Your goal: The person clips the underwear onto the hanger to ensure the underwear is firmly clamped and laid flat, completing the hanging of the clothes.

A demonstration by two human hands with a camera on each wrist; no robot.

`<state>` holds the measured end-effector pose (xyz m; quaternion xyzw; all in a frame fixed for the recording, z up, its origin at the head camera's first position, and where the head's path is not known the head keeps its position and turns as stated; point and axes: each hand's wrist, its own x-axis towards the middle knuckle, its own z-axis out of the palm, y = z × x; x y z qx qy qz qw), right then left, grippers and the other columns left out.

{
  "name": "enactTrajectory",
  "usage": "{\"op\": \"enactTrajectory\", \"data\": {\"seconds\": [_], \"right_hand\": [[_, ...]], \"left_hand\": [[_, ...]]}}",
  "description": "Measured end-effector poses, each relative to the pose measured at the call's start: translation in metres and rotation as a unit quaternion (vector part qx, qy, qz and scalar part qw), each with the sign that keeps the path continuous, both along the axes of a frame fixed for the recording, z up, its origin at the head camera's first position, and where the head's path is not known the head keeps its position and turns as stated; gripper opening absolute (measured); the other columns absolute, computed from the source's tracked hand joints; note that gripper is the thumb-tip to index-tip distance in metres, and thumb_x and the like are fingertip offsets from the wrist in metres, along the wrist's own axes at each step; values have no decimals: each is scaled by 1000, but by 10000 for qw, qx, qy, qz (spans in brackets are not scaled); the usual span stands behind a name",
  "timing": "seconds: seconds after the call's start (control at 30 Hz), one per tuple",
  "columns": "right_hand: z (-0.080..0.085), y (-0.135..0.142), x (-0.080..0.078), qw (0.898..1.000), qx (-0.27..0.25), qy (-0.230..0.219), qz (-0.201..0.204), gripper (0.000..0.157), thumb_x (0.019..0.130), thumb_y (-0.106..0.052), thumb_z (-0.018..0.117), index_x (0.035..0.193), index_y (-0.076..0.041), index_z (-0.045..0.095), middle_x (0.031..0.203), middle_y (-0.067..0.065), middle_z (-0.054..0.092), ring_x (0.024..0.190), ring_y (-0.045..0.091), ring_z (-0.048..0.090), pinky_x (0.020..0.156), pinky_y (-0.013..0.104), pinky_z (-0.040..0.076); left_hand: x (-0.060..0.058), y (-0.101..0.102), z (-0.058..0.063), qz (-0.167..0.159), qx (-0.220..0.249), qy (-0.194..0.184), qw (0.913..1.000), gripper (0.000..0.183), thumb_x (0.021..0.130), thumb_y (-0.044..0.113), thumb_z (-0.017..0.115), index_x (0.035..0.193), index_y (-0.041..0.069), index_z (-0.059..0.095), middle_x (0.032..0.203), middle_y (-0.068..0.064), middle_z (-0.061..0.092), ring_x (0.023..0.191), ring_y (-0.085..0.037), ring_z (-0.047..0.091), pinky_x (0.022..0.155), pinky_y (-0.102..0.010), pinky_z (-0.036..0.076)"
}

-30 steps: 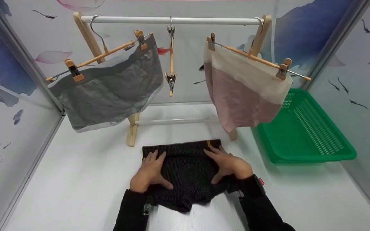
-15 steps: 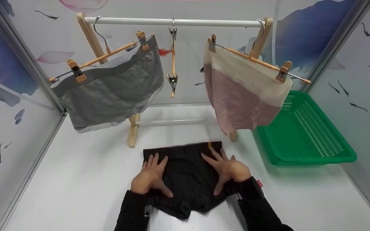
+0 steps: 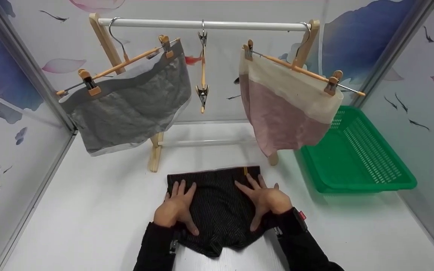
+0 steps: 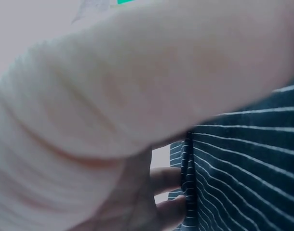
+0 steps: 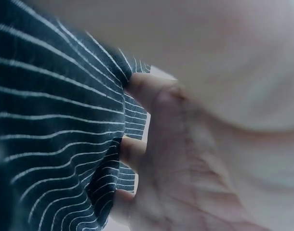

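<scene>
Black boxer briefs with thin pale stripes (image 3: 220,207) lie spread on the white table, waistband toward the rack, a small yellow mark near its right end. My left hand (image 3: 177,207) rests on their left side with fingers spread and thumb pointing inward. On the right side, my right hand (image 3: 268,199) presses the cloth the same way, fingers apart. Both wrist views show fingertips against the striped fabric (image 4: 248,159), while the palm and wrist fill much of each picture. The striped cloth (image 5: 55,130) has folds in the right wrist view.
Behind the briefs stands a wooden rack with a white rail (image 3: 239,25). Grey underwear (image 3: 130,109) hangs clipped at left, pink and cream underwear (image 3: 277,113) at right. A clip hanger (image 3: 203,75) hangs between them. A green basket (image 3: 352,158) stands at the right.
Over the second, the waistband's folded look has smoothed flat and the briefs' lower edge has shifted toward me. Both hands slid slightly toward me, then stayed almost still.
</scene>
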<state>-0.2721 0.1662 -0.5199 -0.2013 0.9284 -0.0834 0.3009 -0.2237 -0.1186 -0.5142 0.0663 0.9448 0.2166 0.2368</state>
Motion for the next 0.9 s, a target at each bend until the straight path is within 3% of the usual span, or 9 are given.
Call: {"op": "enactTrajectory", "data": {"seconds": [0.17,0.27,0.37,0.47,0.57,0.63,0.7,0.8,0.9], "right_hand": [[0,1,0,9999,-106,-58,13,141,57,-44,99,164,-32,9,169,14,-11,151,46,-9,105,82,6],[1,1,0,9998,-187,-64,27,139,59,-44,99,165,-30,9,168,16,-10,150,48,-9,105,82,5],[4,2,0,9986,-520,44,61,133,63,-46,96,165,-28,12,168,18,-6,150,50,-8,105,82,5],[11,4,0,9905,-1256,550,133,116,74,-48,89,164,-23,20,167,22,7,149,52,5,106,81,12],[23,1,2,9629,-2371,1281,165,95,87,-46,79,161,-16,29,162,22,27,143,45,33,108,69,29],[34,-4,5,9353,-3120,1666,83,86,92,-45,74,160,-14,32,158,18,37,136,39,46,106,59,40],[49,-12,7,9079,-3793,1782,-130,83,95,-43,72,161,-15,30,158,12,38,134,33,50,107,53,42],[75,-28,7,8644,-4648,1869,-431,86,94,-37,74,162,-14,26,160,11,36,136,32,48,107,54,42],[103,-47,6,8237,-5256,2055,-552,92,91,-36,78,162,-10,25,160,12,35,138,31,46,107,55,42]], "left_hand": [[-1,-2,-1,-58,98,-1,9999,137,55,29,103,162,9,20,166,-26,3,152,-45,-4,118,-63,9],[-3,-4,0,-99,280,80,9995,126,63,32,100,161,7,24,165,-29,8,151,-48,1,117,-66,12],[-5,-7,4,-254,774,323,9961,107,76,36,91,157,0,31,161,-31,22,149,-49,15,116,-64,19],[-6,-12,14,-530,1681,828,9809,88,87,37,80,152,-6,39,154,-29,38,144,-46,32,115,-58,28],[-4,-17,27,-744,2662,1338,9517,71,94,34,74,147,-6,47,146,-22,51,136,-37,47,113,-53,35],[-4,-19,37,-768,3149,1568,9329,61,96,32,72,144,-1,52,142,-16,57,130,-32,53,109,-52,40],[-8,-21,48,-698,3535,1682,9175,54,98,28,71,142,2,56,138,-14,60,125,-29,58,105,-51,45],[-25,-23,69,-401,3820,1799,9056,46,100,25,67,140,3,58,134,-13,62,117,-27,62,99,-46,51],[-51,-28,95,191,4192,1698,8917,45,103,26,62,141,2,56,132,-14,62,114,-27,64,95,-40,52]]}}
